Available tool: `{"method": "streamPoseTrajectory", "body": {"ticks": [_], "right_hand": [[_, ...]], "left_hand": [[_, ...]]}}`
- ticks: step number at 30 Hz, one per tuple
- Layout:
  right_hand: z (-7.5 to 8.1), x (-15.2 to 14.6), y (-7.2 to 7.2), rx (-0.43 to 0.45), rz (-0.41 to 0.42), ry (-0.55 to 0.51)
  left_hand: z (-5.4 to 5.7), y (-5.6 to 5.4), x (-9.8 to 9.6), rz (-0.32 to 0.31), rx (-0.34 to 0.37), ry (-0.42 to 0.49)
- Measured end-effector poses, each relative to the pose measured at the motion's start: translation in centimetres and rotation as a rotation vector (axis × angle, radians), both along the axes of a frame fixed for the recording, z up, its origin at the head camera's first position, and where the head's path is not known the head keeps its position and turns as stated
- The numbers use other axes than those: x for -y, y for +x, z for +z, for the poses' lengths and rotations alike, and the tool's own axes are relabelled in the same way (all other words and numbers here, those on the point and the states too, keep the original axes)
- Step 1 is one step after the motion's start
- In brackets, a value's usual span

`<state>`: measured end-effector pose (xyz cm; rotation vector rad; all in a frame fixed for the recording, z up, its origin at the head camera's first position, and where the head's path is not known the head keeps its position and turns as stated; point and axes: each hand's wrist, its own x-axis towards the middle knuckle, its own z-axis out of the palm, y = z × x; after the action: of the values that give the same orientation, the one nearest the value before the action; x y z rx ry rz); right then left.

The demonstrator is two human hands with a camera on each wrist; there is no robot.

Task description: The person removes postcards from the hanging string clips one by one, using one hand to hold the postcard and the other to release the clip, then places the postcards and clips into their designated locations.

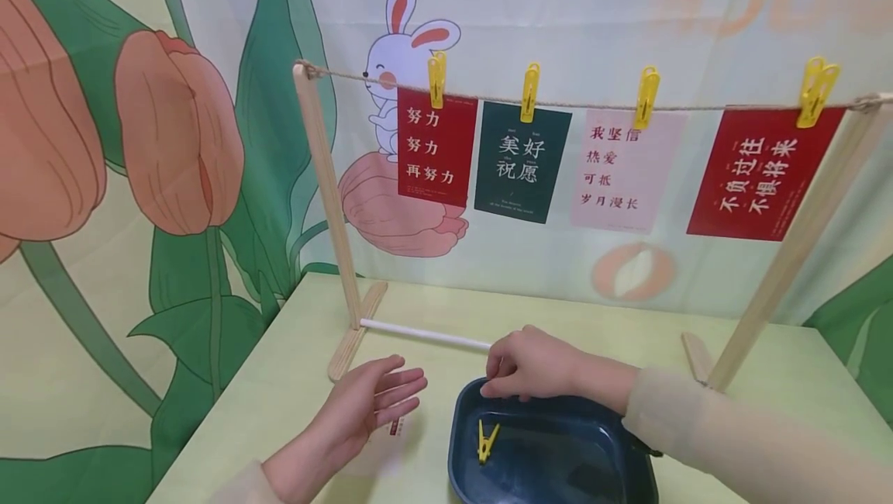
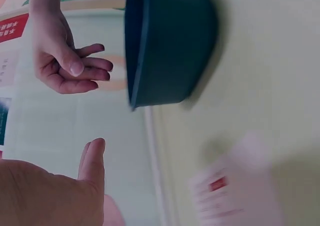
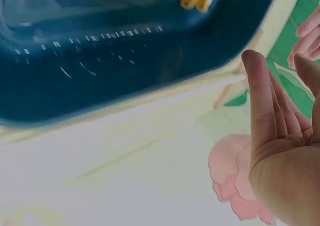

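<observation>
Over the rim of the blue tub (image 1: 456,442) hangs the right hand (image 1: 536,363), empty, fingers loosely bent; the empty left hand (image 1: 361,413) extends its fingers. Inside sits a yellow clip (image 1: 485,446).

Indoor tabletop (image 1: 286,364) before cartoon backdrop (image 1: 516,23)

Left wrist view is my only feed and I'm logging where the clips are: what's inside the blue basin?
Observer: The head view shows one yellow clip in the basin, toward its left side.
Operator: Cards are cut off at my picture's edge. How many hang in all?
Observer: Four, in a row: a red card, a dark green card, a pink card and a second red card.
Operator: What holds them up?
Observer: Yellow pegs on a cord.
</observation>
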<state>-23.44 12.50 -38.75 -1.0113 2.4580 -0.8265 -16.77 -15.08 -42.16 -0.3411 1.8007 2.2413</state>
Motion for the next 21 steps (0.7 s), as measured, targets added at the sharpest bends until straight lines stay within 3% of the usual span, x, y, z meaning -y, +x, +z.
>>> {"method": "streamPoseTrajectory", "body": {"ticks": [5, 15, 21], "right_hand": [[2.2, 0.3, -0.4, -0.031, -0.032, 0.007], [6.3, 0.5, -1.3, -0.110, -0.031, -0.021], [8.8, 0.6, -1.6, -0.169, -0.039, -0.051]], "left_hand": [[2.0, -1.9, -0.6, -0.004, -0.066, 0.013], [6.0, -6.0, -1.1, -0.061, -0.112, -0.015], [8.1, -7.8, -1.7, -0.066, -0.156, 0.011]]}}
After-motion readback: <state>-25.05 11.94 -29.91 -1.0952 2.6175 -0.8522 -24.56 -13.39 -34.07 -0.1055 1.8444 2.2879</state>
